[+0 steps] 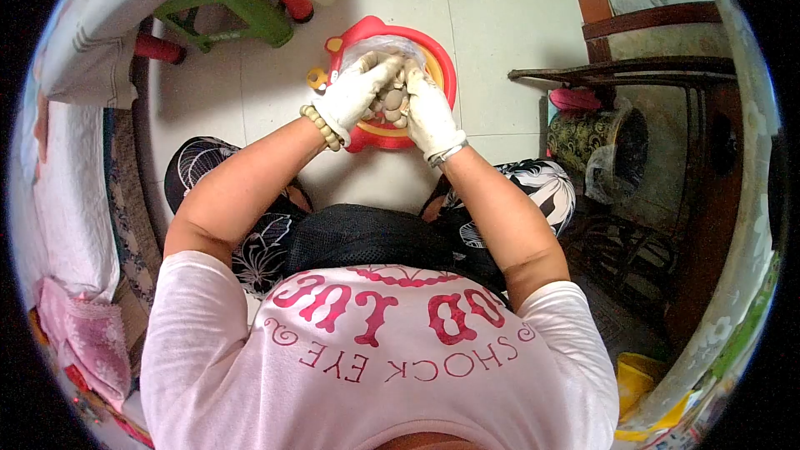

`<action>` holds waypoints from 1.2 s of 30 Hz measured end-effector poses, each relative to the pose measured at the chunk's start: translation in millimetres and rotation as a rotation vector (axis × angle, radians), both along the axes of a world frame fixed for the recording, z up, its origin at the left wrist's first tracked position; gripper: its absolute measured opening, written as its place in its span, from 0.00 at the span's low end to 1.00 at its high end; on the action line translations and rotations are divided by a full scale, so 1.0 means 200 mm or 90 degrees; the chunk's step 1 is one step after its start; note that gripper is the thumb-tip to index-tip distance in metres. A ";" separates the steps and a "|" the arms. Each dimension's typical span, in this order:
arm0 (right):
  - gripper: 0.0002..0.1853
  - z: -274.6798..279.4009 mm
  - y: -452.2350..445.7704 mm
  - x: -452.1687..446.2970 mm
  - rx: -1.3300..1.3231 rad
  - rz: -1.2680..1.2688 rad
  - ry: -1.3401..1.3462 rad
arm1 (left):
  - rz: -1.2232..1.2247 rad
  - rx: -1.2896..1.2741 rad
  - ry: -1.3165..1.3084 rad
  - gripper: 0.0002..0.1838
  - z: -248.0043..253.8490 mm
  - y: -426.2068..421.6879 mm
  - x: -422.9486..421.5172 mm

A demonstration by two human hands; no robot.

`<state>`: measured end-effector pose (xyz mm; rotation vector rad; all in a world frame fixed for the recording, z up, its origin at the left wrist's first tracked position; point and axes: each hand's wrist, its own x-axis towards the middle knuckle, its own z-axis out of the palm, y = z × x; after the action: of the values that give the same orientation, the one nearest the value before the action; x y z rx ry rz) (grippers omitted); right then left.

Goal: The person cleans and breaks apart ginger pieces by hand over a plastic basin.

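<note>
Both my hands wear white gloves and meet over a round red plastic piece with a yellow inner ring, seemingly a basin or a small stool. My left hand is closed, its fingers bent inward near its far side. Opposite it, my right hand is closed too, thumb and fingers pressed together. Whatever the fingertips pinch is too small to make out. Between and below the hands lie several roundish beige-brown pieces, perhaps mushrooms. Clear plastic film lines the far side.
A green stool stands at the far left on the tiled floor. To the right are a dark wooden chair, a patterned round container and a pink item. Cloth-covered furniture runs along the left.
</note>
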<state>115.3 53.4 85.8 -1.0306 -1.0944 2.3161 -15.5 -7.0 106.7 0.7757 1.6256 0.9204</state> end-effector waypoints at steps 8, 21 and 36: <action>0.19 0.06 0.01 0.02 0.081 0.032 -0.040 | 0.039 0.042 -0.177 0.17 -0.01 0.00 -0.01; 0.20 0.07 0.04 0.02 -0.002 0.051 0.055 | 0.099 0.107 -0.357 0.16 -0.04 0.01 -0.01; 0.18 0.04 0.04 0.01 -0.082 -0.003 0.043 | 0.200 0.098 -0.496 0.11 -0.10 0.01 0.03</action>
<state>117.2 61.8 92.9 -0.9911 -0.9275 2.4257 -9.8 -4.7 86.2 0.1935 0.9969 1.3716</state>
